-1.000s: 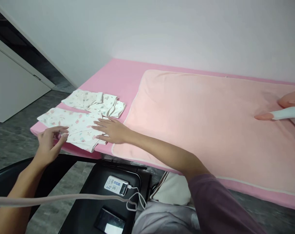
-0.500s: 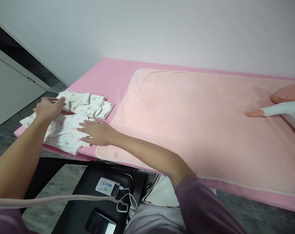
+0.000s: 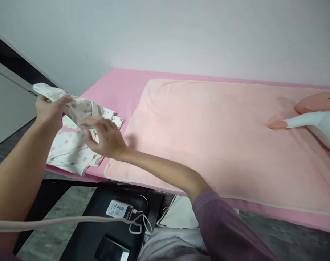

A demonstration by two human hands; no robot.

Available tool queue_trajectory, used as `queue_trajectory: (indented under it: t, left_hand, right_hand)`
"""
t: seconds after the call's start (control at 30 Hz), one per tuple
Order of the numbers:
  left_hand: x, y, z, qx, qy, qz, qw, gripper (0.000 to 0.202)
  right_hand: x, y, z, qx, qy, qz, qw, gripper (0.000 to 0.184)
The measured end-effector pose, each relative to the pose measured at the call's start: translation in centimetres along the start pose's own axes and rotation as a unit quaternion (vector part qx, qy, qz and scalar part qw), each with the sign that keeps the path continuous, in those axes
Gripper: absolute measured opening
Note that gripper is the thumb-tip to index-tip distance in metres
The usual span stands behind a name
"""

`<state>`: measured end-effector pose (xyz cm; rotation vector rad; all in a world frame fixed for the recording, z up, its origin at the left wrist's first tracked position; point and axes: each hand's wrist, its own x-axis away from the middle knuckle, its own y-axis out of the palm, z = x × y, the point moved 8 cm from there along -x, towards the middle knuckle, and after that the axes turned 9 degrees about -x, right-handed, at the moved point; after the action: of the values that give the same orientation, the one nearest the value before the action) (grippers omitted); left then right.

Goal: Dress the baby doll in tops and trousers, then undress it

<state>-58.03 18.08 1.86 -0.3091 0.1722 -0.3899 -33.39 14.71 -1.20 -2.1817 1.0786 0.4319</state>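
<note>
**Both hands up at the left**

The left hand (image 3: pixel 49 110) is held high with its fingers curled closed in a grip and its back toward the camera. Its bare forearm runs down to the lower left corner. The right hand (image 3: pixel 103 137) is just beside it and lower, fingers bent and blurred. That arm stretches across from a purple sleeve (image 3: pixel 224 228) at bottom right.

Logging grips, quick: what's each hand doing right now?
Left hand: closed, holding the printed baby garment up.
Right hand: at the same garment; grip too blurred to tell.
</note>
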Motion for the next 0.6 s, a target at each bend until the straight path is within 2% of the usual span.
queue_trajectory:
  t: [0.07,0.1,0.13,0.2,0.27,0.33,0.43,0.53,0.6]
  left_hand:
    - [3.5,1.2,3.7,0.1,0.08,-0.073,0.989,0.053]
    - [5.9,1.8,5.7,0.135,0.121,-0.123,0.976,0.058]
    - [8.5,2.0,7.8,0.171,0.166,-0.163,0.957,0.062]
    - [14.3,2.4,11.7,0.231,0.239,-0.249,0.91,0.066]
    - [20.0,2.4,14.6,0.266,0.28,-0.315,0.867,0.064]
    - [25.4,2.4,16.4,0.279,0.295,-0.372,0.835,0.064]
    - [32.4,2.6,17.3,0.292,0.29,-0.43,0.804,0.061]
    - [38.2,3.6,17.5,0.291,0.283,-0.489,0.772,0.068]
    - [41.7,5.0,17.2,0.281,0.264,-0.537,0.75,0.077]
  right_hand:
    - [-2.1,-3.6,-0.7,-0.015,0.047,0.096,0.994,0.041]
    - [-3.2,-5.3,-1.2,-0.025,0.048,0.123,0.991,0.045]
    - [-4.3,-6.8,-1.8,-0.041,0.029,0.129,0.99,0.044]
    - [-5.7,-9.9,-2.9,-0.093,-0.038,0.103,0.99,0.041]
    - [-5.3,-13.8,-3.7,-0.15,-0.085,0.075,0.982,0.04]
    - [-2.8,-18.4,-5.1,-0.192,-0.111,0.055,0.974,0.034]
    - [4.1,-24.8,-9.5,-0.206,-0.145,-0.01,0.968,0.028]
    - [11.0,-30.5,-13.7,-0.177,-0.104,0.015,0.979,0.036]
    - [14.5,-32.9,-15.7,-0.159,-0.067,0.027,0.985,0.04]
